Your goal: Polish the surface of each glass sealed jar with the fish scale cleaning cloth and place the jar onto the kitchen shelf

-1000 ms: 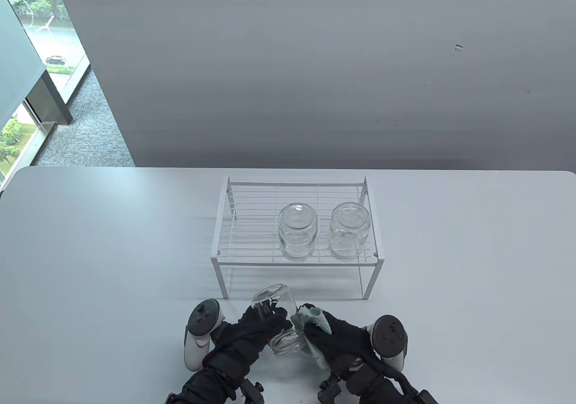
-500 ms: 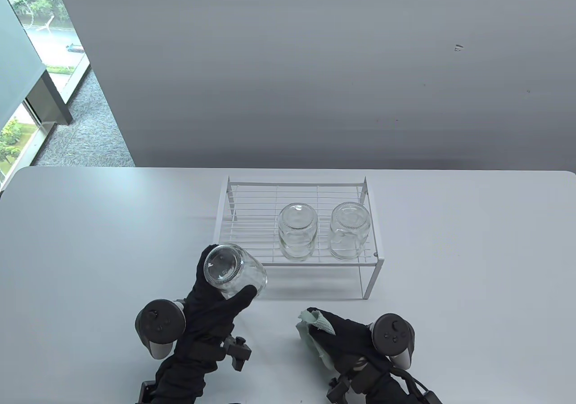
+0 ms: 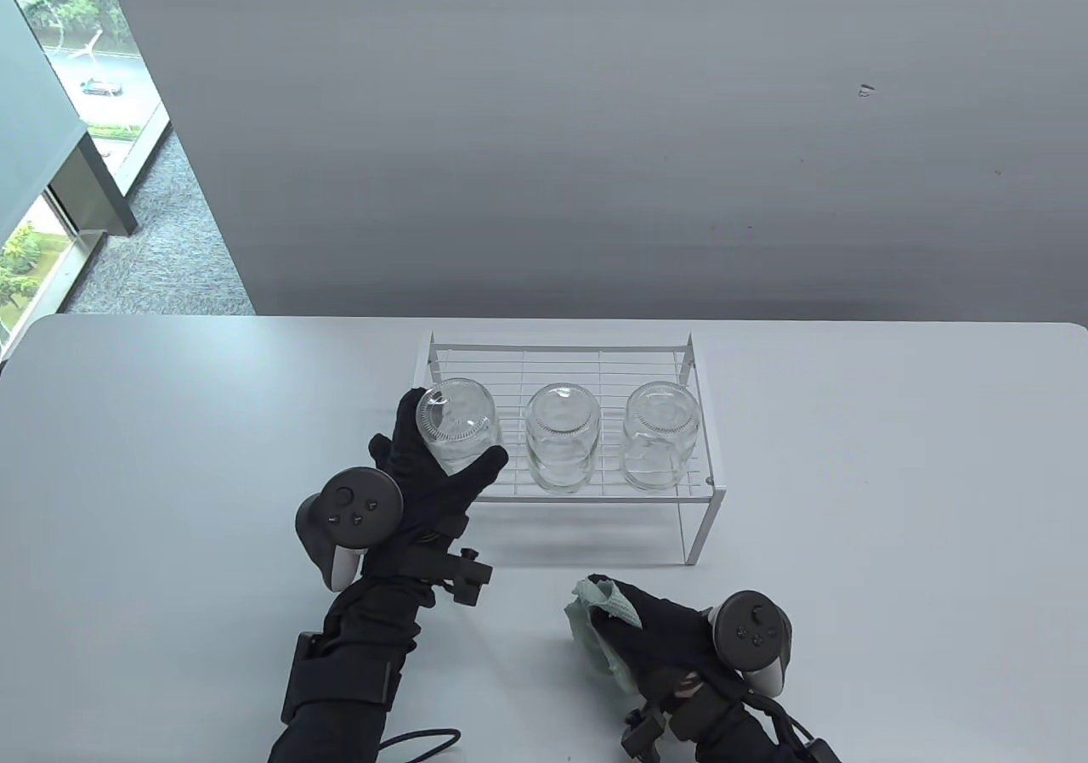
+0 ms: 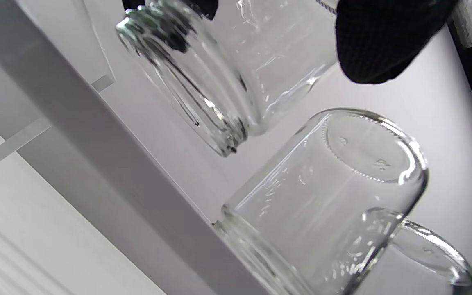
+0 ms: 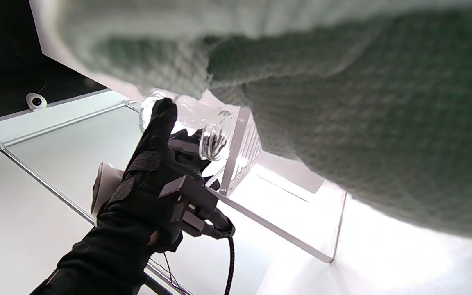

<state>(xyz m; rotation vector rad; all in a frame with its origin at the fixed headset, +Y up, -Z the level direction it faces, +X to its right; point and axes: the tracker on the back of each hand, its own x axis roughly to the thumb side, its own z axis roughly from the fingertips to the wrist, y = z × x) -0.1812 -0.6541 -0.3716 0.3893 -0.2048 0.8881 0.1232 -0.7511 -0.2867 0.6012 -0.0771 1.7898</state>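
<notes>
My left hand (image 3: 450,447) grips a clear glass jar (image 3: 456,425), mouth down and slightly tilted, over the left part of the white wire shelf (image 3: 595,498). In the left wrist view the held jar (image 4: 219,73) hangs beside a standing jar (image 4: 330,184), with a gloved fingertip (image 4: 383,37) against its wall. Whether its mouth touches the wires I cannot tell. Two more jars (image 3: 561,438) (image 3: 661,433) stand upside down on the shelf's middle and right. My right hand (image 3: 654,635) lies on the table in front of the shelf, holding the bunched pale green cloth (image 3: 595,627).
The white table (image 3: 170,457) runs wide on both sides of the shelf. A grey wall stands behind it and a window is at the far left. In the right wrist view the cloth (image 5: 342,102) covers most of the frame.
My left hand has lifted the jar away from the cloth and carried it up and back to the shelf's left part. The right hand stayed low with the cloth.
</notes>
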